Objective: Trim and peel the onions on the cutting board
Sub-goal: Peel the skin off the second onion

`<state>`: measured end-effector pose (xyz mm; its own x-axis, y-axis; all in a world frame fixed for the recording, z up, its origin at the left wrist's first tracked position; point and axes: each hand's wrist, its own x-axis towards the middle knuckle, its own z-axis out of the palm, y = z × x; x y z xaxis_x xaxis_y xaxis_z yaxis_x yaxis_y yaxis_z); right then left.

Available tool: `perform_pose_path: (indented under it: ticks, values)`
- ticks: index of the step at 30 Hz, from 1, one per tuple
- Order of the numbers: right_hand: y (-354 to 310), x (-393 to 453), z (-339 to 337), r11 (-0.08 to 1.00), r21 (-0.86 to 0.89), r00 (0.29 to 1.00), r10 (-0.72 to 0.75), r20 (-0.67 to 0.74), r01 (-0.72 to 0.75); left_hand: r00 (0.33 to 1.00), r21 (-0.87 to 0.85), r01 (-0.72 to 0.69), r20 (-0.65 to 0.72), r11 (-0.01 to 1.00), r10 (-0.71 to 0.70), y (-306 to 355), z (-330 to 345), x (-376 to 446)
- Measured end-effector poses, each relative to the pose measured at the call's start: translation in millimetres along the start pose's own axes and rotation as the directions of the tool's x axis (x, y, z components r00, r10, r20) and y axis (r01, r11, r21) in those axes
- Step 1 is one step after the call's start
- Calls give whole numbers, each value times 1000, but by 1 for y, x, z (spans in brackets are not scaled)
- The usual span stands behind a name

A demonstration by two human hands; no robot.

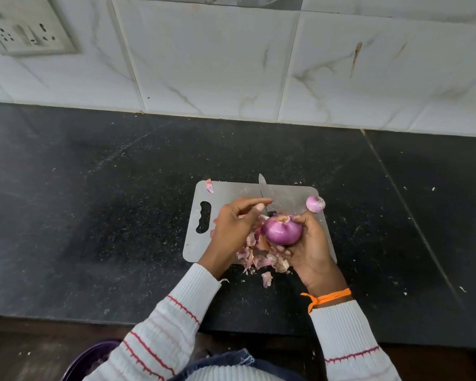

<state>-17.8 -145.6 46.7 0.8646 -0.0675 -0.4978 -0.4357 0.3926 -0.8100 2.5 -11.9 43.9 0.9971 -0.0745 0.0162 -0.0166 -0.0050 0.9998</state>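
Note:
My right hand [311, 243] grips a large purple onion [281, 229] just above the grey cutting board [231, 191]. Its skin is mostly off and its top end faces up. My left hand [237, 224] is beside the onion on the left, thumb and fingers pinched together at its upper edge; whether a strip of skin is between them I cannot tell. A small peeled onion [315, 204] rests on the board's far right corner. A knife [264, 191] lies on the board behind my hands, blade pointing away. Peels [261, 258] are heaped under my hands.
The board lies on a black stone counter [94, 202] backed by a white tiled wall [231, 64] with a socket plate [30, 31] at top left. One peel scrap [209, 185] sits on the board's far left corner. A purple bowl [88, 361] is below the counter edge.

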Motion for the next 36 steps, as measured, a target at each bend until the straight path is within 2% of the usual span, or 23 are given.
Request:
perform_pose_path:
  ticks: [3, 4, 9, 11, 13, 15, 18, 21, 26, 31, 33, 36]
  values:
    - [-1, -1, -2, 999, -33, 1000, 0, 30, 1, 982, 37, -86, 170, 996, 79, 5, 0, 0]
    - [-2, -2, -1, 999, -41, 999, -2, 40, 3, 977, 64, -113, 189, 992, 100, 5, 2, -1]
    - [-2, -5, 0, 991, -125, 999, -39, 30, 43, 986, 156, -164, 37, 974, 160, 3, 9, 0]
    - [0, -4, 2, 988, -151, 999, -38, 25, 41, 979, 290, -199, 24, 936, 201, 3, 10, 1]
    - [1, -5, 4, 984, -174, 999, -47, 12, 49, 969, 469, -229, 23, 853, 248, 4, 12, 1]
    - [-1, -7, 7, 982, -166, 996, -86, 12, 87, 970, 526, -195, -25, 828, 243, 3, 14, 2]
    - [-5, -12, 10, 980, -126, 988, -147, 51, 153, 980, 447, -73, -132, 891, 147, -2, 9, 7]
    - [-2, -10, 10, 986, -109, 991, -124, 49, 128, 994, 336, 14, -110, 942, 25, -5, 9, 7]
    - [0, -5, 7, 994, -67, 996, -87, 1, 87, 997, 191, -67, 54, 979, 58, -1, 6, 2]
    - [-2, -7, 5, 992, -75, 995, -98, 16, 98, 997, 113, -53, 53, 992, 47, 3, 5, -2]
    - [-1, -7, 4, 989, -110, 995, -98, 7, 99, 996, 193, -86, 39, 978, 80, 2, 7, -1]
    - [0, -7, 2, 989, -114, 995, -94, 37, 98, 993, 417, -106, -2, 903, 118, -2, 10, 4]
